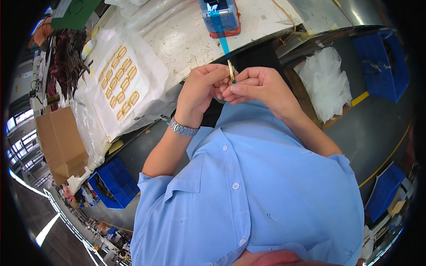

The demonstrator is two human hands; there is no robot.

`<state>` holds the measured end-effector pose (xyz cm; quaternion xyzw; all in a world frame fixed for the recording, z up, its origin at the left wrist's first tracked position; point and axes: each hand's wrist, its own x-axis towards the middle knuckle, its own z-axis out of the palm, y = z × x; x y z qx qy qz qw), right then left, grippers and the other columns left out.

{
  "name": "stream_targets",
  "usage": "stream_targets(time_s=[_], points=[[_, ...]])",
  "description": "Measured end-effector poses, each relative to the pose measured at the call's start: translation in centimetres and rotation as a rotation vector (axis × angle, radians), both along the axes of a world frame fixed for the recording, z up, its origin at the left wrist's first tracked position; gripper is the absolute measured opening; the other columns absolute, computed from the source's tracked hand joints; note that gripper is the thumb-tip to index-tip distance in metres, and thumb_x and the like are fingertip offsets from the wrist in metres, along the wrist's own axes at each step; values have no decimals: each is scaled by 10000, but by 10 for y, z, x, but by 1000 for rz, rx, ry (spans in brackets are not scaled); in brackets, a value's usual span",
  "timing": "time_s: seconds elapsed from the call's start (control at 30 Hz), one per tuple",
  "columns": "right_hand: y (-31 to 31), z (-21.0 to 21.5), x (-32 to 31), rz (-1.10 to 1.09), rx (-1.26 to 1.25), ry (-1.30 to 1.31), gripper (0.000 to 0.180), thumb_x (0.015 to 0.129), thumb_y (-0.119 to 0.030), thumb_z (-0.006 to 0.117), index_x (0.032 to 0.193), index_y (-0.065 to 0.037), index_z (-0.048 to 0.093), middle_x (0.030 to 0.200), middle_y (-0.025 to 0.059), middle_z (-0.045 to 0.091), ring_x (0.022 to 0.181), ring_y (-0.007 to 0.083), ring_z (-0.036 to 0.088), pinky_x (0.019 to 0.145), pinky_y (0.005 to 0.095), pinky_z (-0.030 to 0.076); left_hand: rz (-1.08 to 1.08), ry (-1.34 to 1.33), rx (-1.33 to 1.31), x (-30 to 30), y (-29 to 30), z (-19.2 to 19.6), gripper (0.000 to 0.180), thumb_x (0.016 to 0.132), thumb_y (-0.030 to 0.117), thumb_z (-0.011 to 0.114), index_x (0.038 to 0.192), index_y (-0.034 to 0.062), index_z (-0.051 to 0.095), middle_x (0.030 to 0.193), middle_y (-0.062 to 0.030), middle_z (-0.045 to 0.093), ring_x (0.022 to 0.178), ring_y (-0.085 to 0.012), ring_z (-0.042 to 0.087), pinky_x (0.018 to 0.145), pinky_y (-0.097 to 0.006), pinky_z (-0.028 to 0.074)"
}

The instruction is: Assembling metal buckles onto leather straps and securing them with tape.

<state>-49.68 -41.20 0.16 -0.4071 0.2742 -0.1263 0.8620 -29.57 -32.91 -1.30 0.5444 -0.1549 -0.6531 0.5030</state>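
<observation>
- Blue shirt [284, 177] nearest; elbows bent, forearms angled inward.
- Left hand [203, 88] pinches gold piece [230, 71] between both hands, beyond shirt.
- Right hand [257, 86] curled at its lower end; can't tell if gripping.
- Blue tape strip [223, 44] runs from dispenser [228, 20] toward it.
</observation>
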Motion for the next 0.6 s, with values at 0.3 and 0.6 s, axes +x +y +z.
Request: stream_targets(time_s=[0.3,0.6], points=[[-16,-5,14,-134,-709,230,442,908,-201,858,1224,65,703,1106,106,795,968,157,757,872,278,597,-38,285,196,9,-15,7,187,1056,164,622,1070,-6,701,785,-8,668,624,-69,591,500,-210,449],[-21,-15,19,-56,-373,-37,561,951,-65,791,1454,79,590,1319,148,725,1187,173,701,1056,318,549,-86,413,258,20,-26,7,150,1063,167,640,1044,23,674,837,-24,684,661,-74,618,591,-225,562]])
